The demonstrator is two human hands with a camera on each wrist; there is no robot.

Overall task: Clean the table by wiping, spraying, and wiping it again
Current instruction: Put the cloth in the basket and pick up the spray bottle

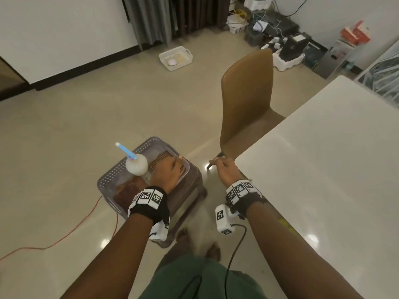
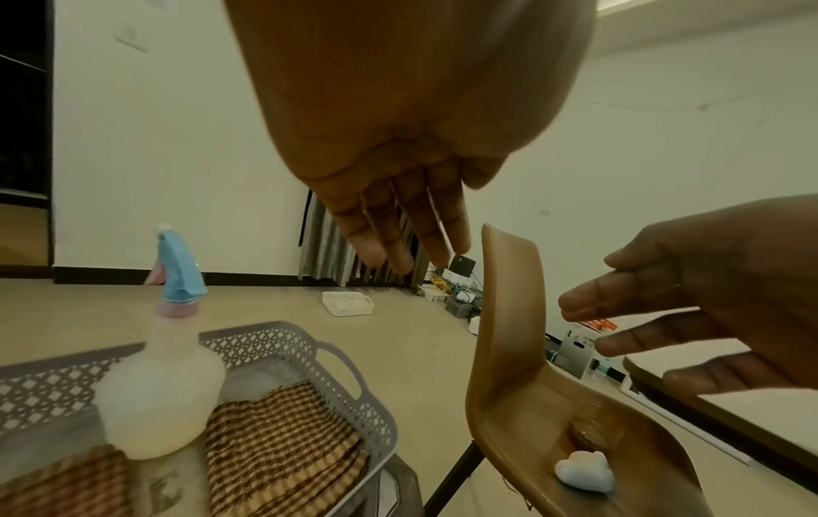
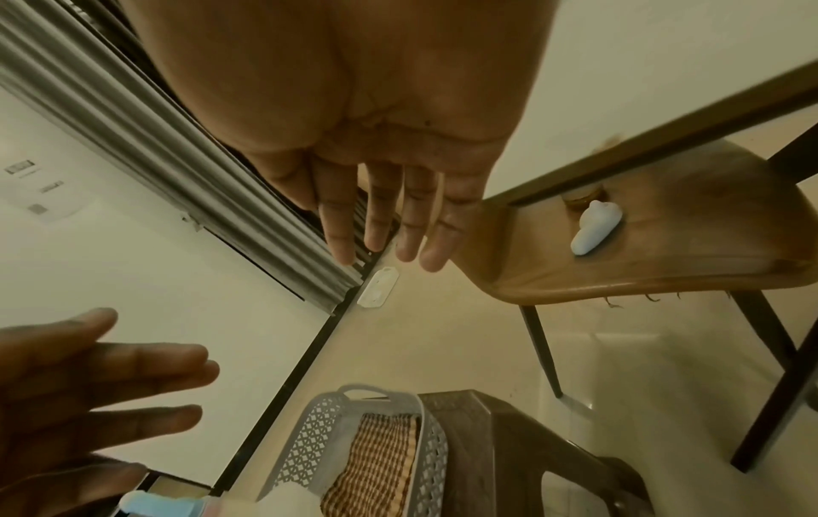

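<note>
Head view, far left: an orange cable (image 1: 71,231) trails across the tiled floor. Next comes the grey perforated basket (image 1: 112,175) sitting on a brown plastic stool (image 1: 194,190), and inside it the spray bottle (image 1: 136,164) stands upright, blue nozzle on top, with a brown checked cloth (image 2: 283,437) folded flat just beside it on the right and a second checked cloth (image 2: 66,482) at the bottle's other side. The left hand (image 1: 167,172) hovers above that basket, fingers straight and relaxed, gripping nothing; from the left wrist camera the fingers (image 2: 398,224) hang apart from the cloth, not touching it. Moving right, the right hand (image 1: 225,170) floats in the gap between stool and table, fingers loosely extended, also holding nothing. Behind it the tan chair (image 1: 246,100) is tucked against the table, and a small white object (image 3: 595,227) lies on its seat. Far right, the white table (image 1: 334,169) fills the corner, its near edge just beside the right wrist.
</note>
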